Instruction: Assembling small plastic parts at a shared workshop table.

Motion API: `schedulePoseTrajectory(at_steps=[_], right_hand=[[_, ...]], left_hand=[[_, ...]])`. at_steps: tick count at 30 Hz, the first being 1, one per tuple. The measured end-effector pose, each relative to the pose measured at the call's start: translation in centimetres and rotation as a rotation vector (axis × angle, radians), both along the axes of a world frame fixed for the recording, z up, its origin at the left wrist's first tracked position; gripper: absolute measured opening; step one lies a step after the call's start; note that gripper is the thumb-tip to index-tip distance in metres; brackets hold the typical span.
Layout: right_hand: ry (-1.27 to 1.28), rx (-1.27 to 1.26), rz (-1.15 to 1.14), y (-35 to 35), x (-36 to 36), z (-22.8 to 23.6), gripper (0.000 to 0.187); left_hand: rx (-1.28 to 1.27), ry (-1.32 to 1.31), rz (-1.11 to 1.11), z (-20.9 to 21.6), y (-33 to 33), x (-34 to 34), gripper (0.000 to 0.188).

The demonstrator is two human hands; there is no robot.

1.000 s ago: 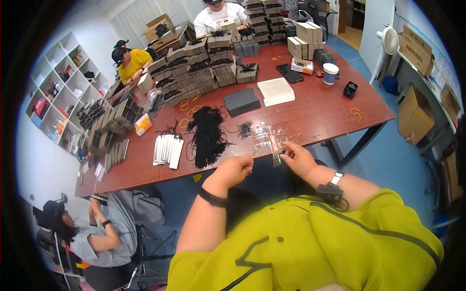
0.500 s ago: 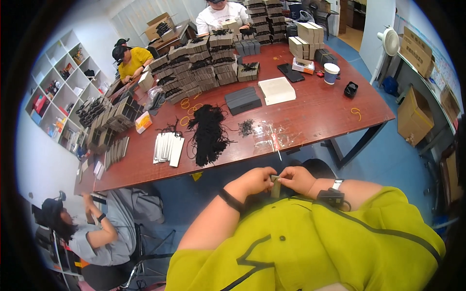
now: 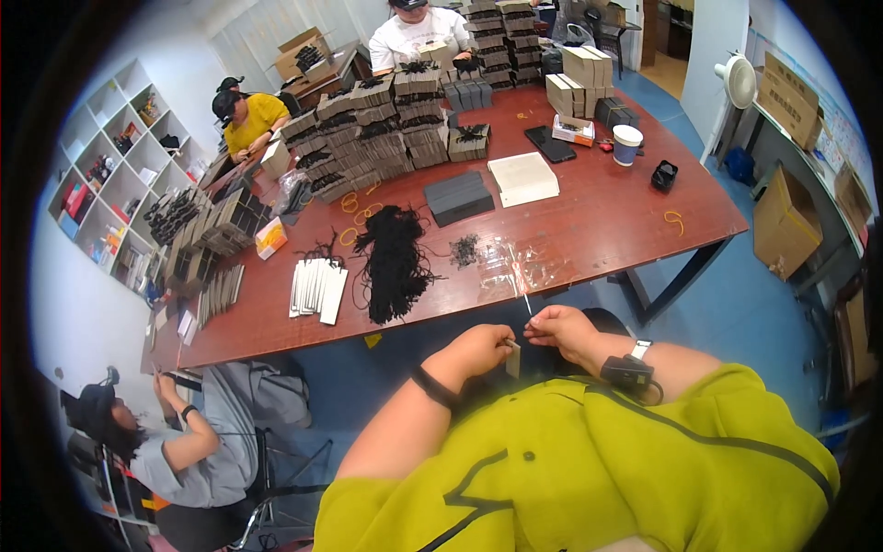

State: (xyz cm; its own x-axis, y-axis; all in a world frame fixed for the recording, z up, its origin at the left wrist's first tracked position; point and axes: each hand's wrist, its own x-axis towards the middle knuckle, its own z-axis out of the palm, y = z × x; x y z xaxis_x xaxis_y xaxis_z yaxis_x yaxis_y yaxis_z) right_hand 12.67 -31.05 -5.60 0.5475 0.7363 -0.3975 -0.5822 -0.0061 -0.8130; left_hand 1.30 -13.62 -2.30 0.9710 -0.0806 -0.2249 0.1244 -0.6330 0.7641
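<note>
My left hand (image 3: 480, 350) pinches a small flat beige card (image 3: 513, 359) upright in front of my body. My right hand (image 3: 566, 329) is a little apart from it, its thumb and fingertips closed at the lower end of a thin white stick (image 3: 527, 304). The stick juts past the near table edge from a clear plastic sheet (image 3: 547, 262). On the table beyond my hands lie a heap of black cords (image 3: 391, 267), a small pile of dark bits (image 3: 464, 249) and a fan of white strips (image 3: 315, 287).
On the red-brown table (image 3: 635, 221) stand stacked grey card bundles (image 3: 377, 129), a dark grey block (image 3: 458, 198), a cream stack (image 3: 524, 178), a phone (image 3: 550, 144) and a paper cup (image 3: 626, 145). A person in grey (image 3: 207, 442) sits at left; others work at the far side.
My right hand has come away from the card to the right and up toward the white stick. My left hand keeps the card, now shown more side-on.
</note>
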Motion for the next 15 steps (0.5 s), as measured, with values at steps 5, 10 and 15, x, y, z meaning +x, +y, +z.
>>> schedulePoseTrajectory(at_steps=[5, 10, 15], right_hand=[[0.266, 0.345, 0.052, -0.6, -0.4, -2.0, 0.011], [0.372, 0.540, 0.260, -0.9, -0.4, -0.7, 0.014], [-0.029, 0.201, 0.185, -0.2, -0.5, 2.8, 0.029]], left_hand=[[0.043, -0.150, 0.051, -1.2, -1.0, 0.1, 0.014], [0.081, -0.109, -0.031, -0.2, -2.0, -0.2, 0.019], [0.001, -0.184, 0.172, 4.8, -0.9, -0.2, 0.028]])
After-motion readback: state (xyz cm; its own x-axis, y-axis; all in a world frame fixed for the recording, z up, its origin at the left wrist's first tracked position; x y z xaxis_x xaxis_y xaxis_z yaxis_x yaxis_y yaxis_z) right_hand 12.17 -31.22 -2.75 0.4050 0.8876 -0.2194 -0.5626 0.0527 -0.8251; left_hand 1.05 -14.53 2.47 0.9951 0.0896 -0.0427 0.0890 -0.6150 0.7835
